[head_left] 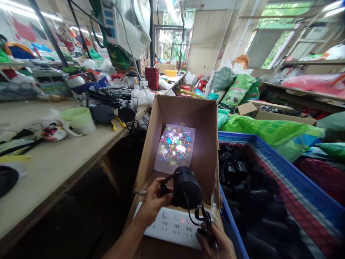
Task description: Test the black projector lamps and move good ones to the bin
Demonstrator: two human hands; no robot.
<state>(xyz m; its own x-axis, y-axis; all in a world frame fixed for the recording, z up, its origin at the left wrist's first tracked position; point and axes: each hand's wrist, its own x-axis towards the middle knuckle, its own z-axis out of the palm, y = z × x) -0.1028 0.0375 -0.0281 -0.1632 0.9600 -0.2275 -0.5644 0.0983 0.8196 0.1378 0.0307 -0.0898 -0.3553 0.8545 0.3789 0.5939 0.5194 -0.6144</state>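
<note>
At 9 o'clock, a pale wooden workbench (48, 172) carries a green plastic mug (79, 120), a painted white mask (54, 130) and, further along at 10 o'clock, a black lamp (127, 110) beside a dark oval object (101, 113) and yellow tool handles (116, 122). A red cylinder (151, 77) stands at the bench's far end, near 11 o'clock.

At 7 o'clock, my left hand (153, 201) is closed, fingers curled around the bracket and side of a black projector lamp (186, 187), which I hold up at 6 o'clock just above a white power strip (172, 228). The strip's red indicator is lit. An open cardboard box (188, 115) stands at 12 o'clock, directly before the lamp, and a sheet of paper (175, 148) against its back wall glows with multicoloured points of light.

At 5 o'clock, my right hand (217, 242) is closed on the lamp's looped black cord (202, 216).

At 3 o'clock, a blue crate (237, 138) just beside the box is filled with black lamps (231, 172). Green sacks (237, 90) are piled beyond it at 2 o'clock, next to a low cardboard tray (280, 113).
</note>
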